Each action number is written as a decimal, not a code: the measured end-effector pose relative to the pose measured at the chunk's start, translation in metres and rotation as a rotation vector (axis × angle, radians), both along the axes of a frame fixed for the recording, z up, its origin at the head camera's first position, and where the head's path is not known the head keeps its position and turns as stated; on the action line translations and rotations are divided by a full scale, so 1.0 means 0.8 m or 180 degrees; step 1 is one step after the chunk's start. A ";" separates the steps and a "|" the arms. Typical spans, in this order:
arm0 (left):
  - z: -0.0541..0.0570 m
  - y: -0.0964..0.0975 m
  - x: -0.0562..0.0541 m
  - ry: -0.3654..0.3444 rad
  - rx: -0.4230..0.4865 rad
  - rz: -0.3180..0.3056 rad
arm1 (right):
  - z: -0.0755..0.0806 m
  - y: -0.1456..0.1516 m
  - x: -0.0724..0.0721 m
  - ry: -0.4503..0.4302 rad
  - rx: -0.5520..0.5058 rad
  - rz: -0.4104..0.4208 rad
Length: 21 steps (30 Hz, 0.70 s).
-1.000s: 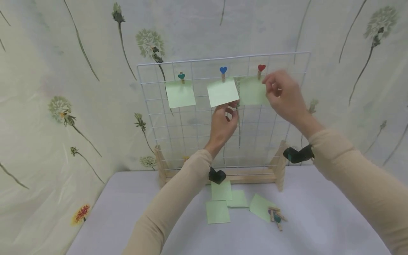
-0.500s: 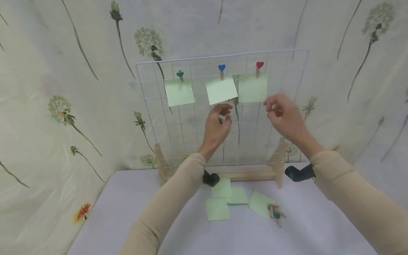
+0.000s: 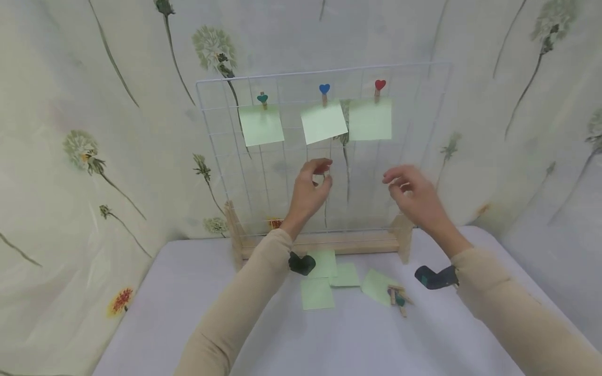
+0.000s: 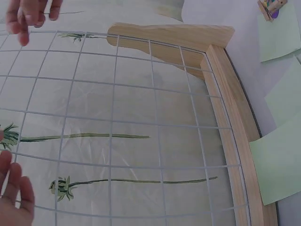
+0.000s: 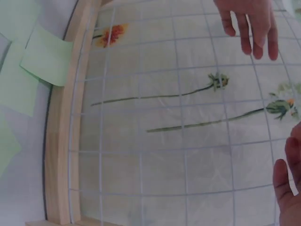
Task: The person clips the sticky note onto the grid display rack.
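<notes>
My left hand [image 3: 308, 190] hovers below the middle green note, in front of the wire grid, its fingers loosely bent around nothing. To the right, below the third note, my right hand [image 3: 414, 196] hangs relaxed with nothing in it. Three pale green paper notes hang near the top of the white wire grid [image 3: 282, 180]: a left note [image 3: 262, 128] under a green heart clothespin [image 3: 263, 99], a tilted middle note [image 3: 323, 124] under a blue heart clothespin [image 3: 324, 92], and a right note [image 3: 370, 122] under a red heart clothespin [image 3: 379, 89]. Both wrist views show the fingers apart from the grid.
The grid stands in a wooden base [image 3: 348, 243] at the back of the white-covered table [image 3: 197, 292]. Several loose green notes [image 3: 317, 295] lie in front of it. A small heap of clothespins [image 3: 398, 298] overlaps the rightmost one. A floral curtain [image 3: 117, 198] hangs behind.
Both hands have moved down, away from the hanging notes. The left has left the middle note's lower edge, and the right has dropped from beside the red clothespin.
</notes>
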<state>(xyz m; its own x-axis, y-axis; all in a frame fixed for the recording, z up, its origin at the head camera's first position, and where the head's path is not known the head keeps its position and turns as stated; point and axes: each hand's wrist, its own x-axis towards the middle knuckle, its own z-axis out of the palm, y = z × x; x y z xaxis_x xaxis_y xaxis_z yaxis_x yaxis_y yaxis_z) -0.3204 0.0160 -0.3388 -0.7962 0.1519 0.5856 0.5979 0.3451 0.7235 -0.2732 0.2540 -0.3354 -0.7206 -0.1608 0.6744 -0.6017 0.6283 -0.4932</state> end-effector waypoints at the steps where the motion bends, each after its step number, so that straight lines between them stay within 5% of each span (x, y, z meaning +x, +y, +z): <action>1: 0.001 -0.002 0.002 -0.0076 -0.0039 -0.0053 | -0.004 0.000 0.004 -0.0053 0.0037 -0.0022; 6: -0.005 -0.010 0.017 -0.0375 -0.0277 -0.0264 | -0.031 0.000 0.024 -0.0276 0.0152 0.0029; 11: -0.026 -0.026 0.031 -0.0587 -0.0214 -0.0394 | -0.055 0.001 0.044 -0.0599 0.0095 0.0115; 21: -0.090 -0.069 0.066 -0.1214 0.0293 -0.0494 | -0.082 -0.008 0.096 -0.0955 -0.0354 0.0142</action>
<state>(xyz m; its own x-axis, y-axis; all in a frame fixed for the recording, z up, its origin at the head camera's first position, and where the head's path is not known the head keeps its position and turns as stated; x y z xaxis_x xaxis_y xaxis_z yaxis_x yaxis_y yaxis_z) -0.2675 -0.0392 -0.4106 -0.9303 0.2479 0.2702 0.3212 0.1956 0.9266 -0.1968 0.2474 -0.4011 -0.8838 -0.1341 0.4482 -0.4450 0.5368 -0.7168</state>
